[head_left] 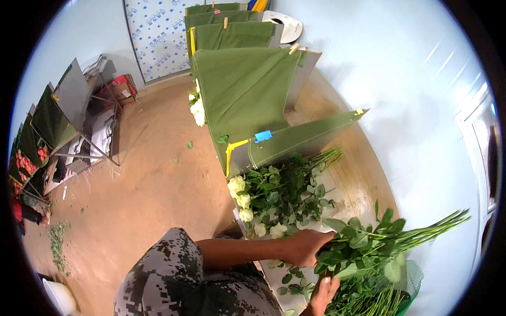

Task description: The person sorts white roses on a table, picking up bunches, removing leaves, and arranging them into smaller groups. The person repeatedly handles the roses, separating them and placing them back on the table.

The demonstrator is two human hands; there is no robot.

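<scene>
A leafy bunch of green-stemmed cut flowers point(363, 239) lies across both my hands, its bare stem ends pointing to the upper right. Its blooms are not visible. My left hand point(311, 247) is closed on the upper side of the bunch, fingers mostly behind leaves. Just below, my right hand point(324, 295) grips it with the thumb showing. Beyond my left forearm, pale cream roses point(243, 200) lie on the bench with their heads at its left edge and dark leaves point(279, 192) towards the right. More green stems point(377, 297) stand in a green mesh holder point(415, 279) under the bunch.
Upright dividers draped in green cloth point(247, 89) line the bench point(348, 181), with a blue clip point(263, 136) on the nearest. A pale wall point(421, 131) runs along the right. Across the brown floor point(147, 174) stands another rack point(79, 131); loose leaves point(59, 245) and a white basin point(58, 296) are at left.
</scene>
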